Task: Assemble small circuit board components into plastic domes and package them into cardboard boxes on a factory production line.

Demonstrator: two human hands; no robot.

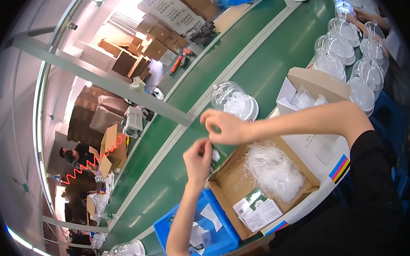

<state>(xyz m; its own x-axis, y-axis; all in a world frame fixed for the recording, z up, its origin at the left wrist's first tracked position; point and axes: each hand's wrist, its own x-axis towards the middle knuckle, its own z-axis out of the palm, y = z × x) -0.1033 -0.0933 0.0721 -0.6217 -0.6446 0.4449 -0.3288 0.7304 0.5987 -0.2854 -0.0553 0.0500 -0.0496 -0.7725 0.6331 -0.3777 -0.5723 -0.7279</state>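
Observation:
My left hand (198,161) and my right hand (227,128) are close together above the green belt, both pinched at the fingertips. Whatever they hold is too fine to make out. Just beyond my right hand stands a clear dome (234,101) on a white base, with white fluffy stuff inside. A small whitish piece (215,155) shows beside my left hand. Below my right forearm, an open cardboard box (227,198) holds a bundle of thin clear strands (272,166) in clear plastic and a stack of small printed cards (260,214). My left forearm crosses a blue bin (226,247) with paper slips.
A white carton (285,97) with bagged clear items stands behind my right forearm. Several domes (331,53) line the far right, near another person's hand (370,18). More domes (131,249) sit at the lower left. A metal rail (182,115) divides the green belts.

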